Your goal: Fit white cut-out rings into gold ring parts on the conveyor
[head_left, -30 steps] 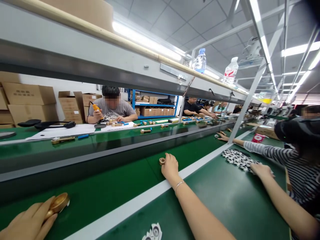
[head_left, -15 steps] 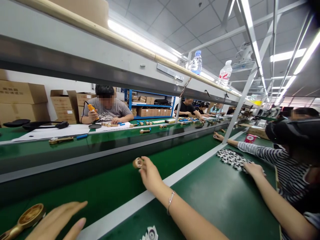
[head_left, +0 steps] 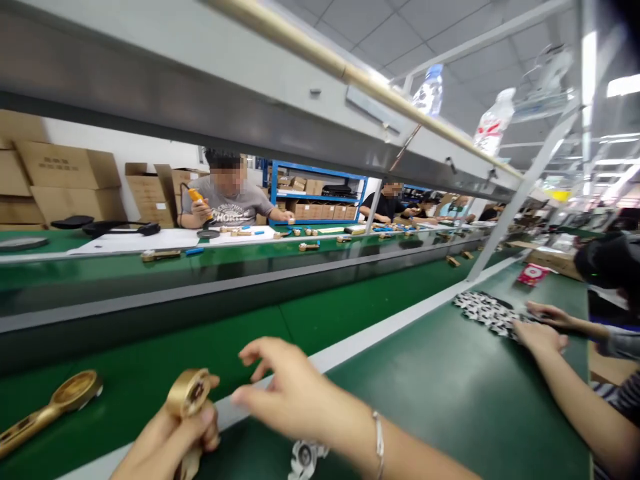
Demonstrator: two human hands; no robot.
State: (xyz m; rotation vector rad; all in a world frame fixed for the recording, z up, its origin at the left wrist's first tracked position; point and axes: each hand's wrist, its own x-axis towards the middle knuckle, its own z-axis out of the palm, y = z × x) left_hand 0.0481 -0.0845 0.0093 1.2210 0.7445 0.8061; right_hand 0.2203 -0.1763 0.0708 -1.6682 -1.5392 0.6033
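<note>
My left hand (head_left: 167, 437) is at the bottom edge, shut on a gold metal piece with a round head (head_left: 189, 393), held upright. Just to its right, my right hand (head_left: 293, 393) hovers with the fingers spread and nothing visible in them; a thin bracelet sits on its wrist. A second gold piece with a round head and long handle (head_left: 53, 407) lies flat on the green conveyor belt (head_left: 150, 373) to the left. A small black-and-white printed piece (head_left: 303, 459) lies on the green bench below my right wrist.
A co-worker on the right has both hands (head_left: 540, 331) at a pile of black-and-white pieces (head_left: 485, 310). A white stripe (head_left: 390, 327) divides bench and belt. Across the line, people work at a far bench with cardboard boxes (head_left: 70, 175) behind. Water bottles (head_left: 493, 123) stand overhead.
My right hand drew back from the belt with a gold piece to my left hand, which now grips it. The piece my left hand held earlier lies on the belt. The view dropped.
</note>
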